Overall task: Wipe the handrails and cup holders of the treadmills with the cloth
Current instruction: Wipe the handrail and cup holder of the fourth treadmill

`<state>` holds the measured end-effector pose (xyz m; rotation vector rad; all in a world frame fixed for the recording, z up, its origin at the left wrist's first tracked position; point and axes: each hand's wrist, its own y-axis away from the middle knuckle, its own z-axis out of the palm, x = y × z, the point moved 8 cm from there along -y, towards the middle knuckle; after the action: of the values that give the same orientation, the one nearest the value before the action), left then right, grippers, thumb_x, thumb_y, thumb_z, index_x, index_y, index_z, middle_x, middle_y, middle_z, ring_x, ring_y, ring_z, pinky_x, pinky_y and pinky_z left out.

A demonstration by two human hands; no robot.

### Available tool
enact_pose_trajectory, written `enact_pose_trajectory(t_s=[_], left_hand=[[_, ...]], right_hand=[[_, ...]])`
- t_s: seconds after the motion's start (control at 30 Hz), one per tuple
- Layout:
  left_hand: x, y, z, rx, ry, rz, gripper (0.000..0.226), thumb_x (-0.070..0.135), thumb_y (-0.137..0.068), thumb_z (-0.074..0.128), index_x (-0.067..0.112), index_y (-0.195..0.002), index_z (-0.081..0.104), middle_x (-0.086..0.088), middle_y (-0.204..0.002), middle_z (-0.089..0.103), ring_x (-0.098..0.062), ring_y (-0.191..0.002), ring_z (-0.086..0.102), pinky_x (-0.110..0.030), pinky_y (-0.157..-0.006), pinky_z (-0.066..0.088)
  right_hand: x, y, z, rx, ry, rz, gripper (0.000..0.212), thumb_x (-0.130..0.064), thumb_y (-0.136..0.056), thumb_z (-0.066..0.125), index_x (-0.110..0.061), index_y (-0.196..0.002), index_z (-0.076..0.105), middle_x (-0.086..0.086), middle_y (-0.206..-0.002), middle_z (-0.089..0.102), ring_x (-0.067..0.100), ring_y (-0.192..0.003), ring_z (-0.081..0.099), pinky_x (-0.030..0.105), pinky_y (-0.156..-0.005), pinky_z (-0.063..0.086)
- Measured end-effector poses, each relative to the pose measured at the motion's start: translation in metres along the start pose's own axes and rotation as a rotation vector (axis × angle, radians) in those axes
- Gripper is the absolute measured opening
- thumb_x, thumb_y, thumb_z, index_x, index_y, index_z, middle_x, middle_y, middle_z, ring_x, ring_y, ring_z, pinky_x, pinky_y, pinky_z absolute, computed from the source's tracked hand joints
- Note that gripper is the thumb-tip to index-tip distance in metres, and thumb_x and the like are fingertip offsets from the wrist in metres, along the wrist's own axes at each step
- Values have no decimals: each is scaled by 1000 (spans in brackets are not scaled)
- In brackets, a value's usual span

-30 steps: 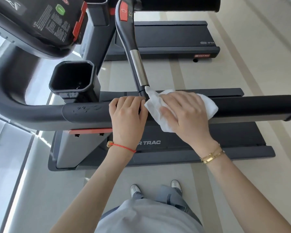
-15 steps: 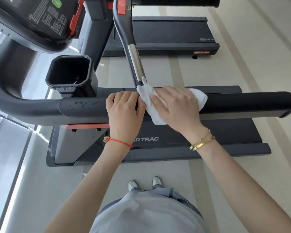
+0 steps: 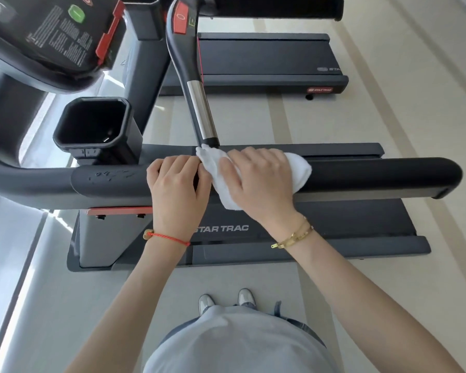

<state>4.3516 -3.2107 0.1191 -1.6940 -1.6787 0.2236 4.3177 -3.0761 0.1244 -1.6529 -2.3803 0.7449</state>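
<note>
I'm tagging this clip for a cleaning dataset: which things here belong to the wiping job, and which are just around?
Part of the job:
- white cloth, pressed on the rail under the right hand
- black handrail, also gripped by the left hand
- cup holder
- inner grip bar touching the cloth

Just around:
- console
- second treadmill behind
- striped floor

Pale striped floor (image 3: 320,125); daylight falls from a window (image 3: 8,238) at left
</note>
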Motion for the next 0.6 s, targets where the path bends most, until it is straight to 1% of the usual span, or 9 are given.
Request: enact_pose_trajectory(t_s=[0.03,0.1,0.17,0.27,0.37,0.43,0.5,0.53,0.6], left_hand=[[0,0,0,4,-2,2,28,15,-97,47,14,-71,55,6,-69,55,-21,-74,54,-36,-88,35],[0,0,0,-7,-8,7,26,15,-97,47,14,-79,65,4,-75,63,-20,-79,58,-36,-91,35],[0,0,1,-23,-7,0,25,15,-97,47,16,-90,71,6,-83,68,-18,-86,61,-35,-96,34],[1,0,1,-29,-1,-9,25,16,-97,48,18,-93,72,7,-85,69,-17,-88,61,-33,-98,32],[1,0,1,-25,-9,-9,25,16,-97,48,16,-93,73,5,-86,70,-18,-87,62,-35,-97,33],[1,0,1,-25,-11,1,26,15,-97,47,15,-91,72,5,-86,70,-19,-87,61,-35,-96,34],[1,0,0,-24,-5,-2,27,15,-97,46,14,-87,71,4,-82,68,-20,-84,60,-35,-94,34],[1,0,0,-22,-6,-6,27,15,-98,46,14,-84,69,4,-80,67,-20,-83,60,-34,-93,34],[1,0,0,-28,-14,-7,28,18,-99,45,15,-86,70,4,-81,68,-19,-84,60,-34,-94,34]], right_hand=[[0,3,-2,23,-22,-33,42,-40,-100,34,-19,-84,67,-1,-72,63,23,-68,56,39,-72,41],[12,11,-10,48,-32,-97,38,-39,-100,38,-18,-95,69,-2,-84,67,23,-79,61,40,-77,44],[41,18,-19,64,0,-70,34,-37,-99,42,-18,-95,70,-2,-86,69,22,-81,63,40,-78,45],[76,19,-28,44,43,132,38,-33,-98,41,-17,-72,65,-2,-66,62,23,-66,56,37,-74,41],[58,1,-14,-37,94,269,45,-32,-96,37,-17,-60,59,-1,-56,55,25,-57,50,36,-70,35],[27,-6,0,-72,83,226,45,-32,-96,35,-18,-60,58,0,-56,57,26,-57,50,37,-69,37],[9,-3,0,-2,27,137,44,-32,-97,36,-18,-62,58,0,-57,57,25,-56,50,39,-67,38],[8,2,-3,35,-2,75,42,-32,-99,37,-18,-68,62,0,-62,59,24,-61,52,39,-70,40],[12,14,-12,103,-21,-99,35,-34,-100,40,-18,-91,70,-2,-82,67,22,-79,61,37,-80,45]])
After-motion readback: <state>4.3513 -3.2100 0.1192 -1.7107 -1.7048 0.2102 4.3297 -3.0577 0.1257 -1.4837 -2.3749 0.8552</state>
